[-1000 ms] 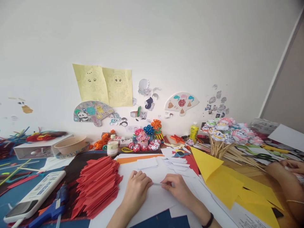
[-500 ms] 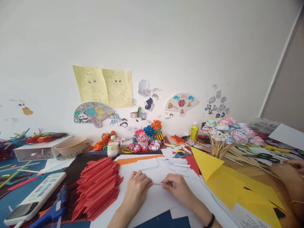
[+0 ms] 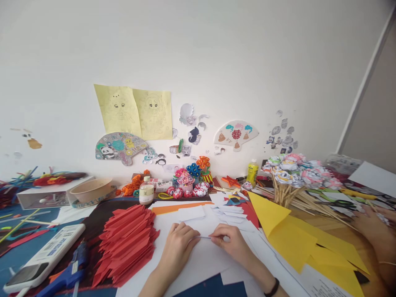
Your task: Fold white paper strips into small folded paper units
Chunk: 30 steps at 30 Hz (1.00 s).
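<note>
The fingers point(image 3: 216, 238) of the right hand point(image 3: 233, 245) are pinched together on one end of a small folded strip of white paper point(image 3: 204, 237), and the left hand point(image 3: 177, 249) lies curled with its fingertips pressing the strip's other end flat; the strip lies on the large white sheets point(image 3: 201, 264) near the middle of the front edge of the cluttered craft table point(image 3: 18, 247).

By the look of it, a crease is being pressed into the strip; the next move would call for a firm slide of the fingertips along the fold while the other hand keeps the paper from shifting.

Just left of the left hand sits a fanned stack of red folded paper pieces point(image 3: 128, 241). Toward the right edge lie big yellow paper sheets point(image 3: 297, 239), and beyond them a bunch of paper flowers on wooden sticks point(image 3: 293, 177). At the far right edge another person's hand point(image 3: 371, 227) rests on the table.
</note>
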Each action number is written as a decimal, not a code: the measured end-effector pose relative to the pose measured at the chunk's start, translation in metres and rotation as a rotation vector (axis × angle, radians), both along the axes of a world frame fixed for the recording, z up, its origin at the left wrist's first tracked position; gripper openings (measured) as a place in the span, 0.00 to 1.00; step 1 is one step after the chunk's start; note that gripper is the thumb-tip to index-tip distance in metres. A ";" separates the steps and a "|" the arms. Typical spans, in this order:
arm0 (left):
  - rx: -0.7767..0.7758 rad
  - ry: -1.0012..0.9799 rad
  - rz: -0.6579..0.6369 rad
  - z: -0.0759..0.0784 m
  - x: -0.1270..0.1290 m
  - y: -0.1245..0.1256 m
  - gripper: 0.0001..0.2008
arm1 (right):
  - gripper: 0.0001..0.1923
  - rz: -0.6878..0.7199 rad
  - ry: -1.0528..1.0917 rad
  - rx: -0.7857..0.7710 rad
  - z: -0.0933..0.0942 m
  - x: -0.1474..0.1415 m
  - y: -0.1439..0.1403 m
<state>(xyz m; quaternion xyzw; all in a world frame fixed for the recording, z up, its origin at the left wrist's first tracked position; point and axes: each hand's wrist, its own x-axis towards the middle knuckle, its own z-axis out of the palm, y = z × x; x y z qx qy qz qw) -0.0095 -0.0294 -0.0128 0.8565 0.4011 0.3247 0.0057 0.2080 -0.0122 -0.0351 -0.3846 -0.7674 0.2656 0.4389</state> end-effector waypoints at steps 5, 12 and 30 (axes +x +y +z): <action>-0.038 -0.054 -0.012 -0.002 0.000 0.002 0.08 | 0.16 0.003 0.027 0.022 -0.002 0.001 0.003; -0.070 -0.099 0.015 -0.001 0.000 0.004 0.06 | 0.15 -0.007 0.035 0.030 0.000 0.000 0.004; -0.124 -0.153 0.019 -0.001 0.003 0.006 0.07 | 0.11 -0.033 0.026 0.081 -0.005 -0.002 0.005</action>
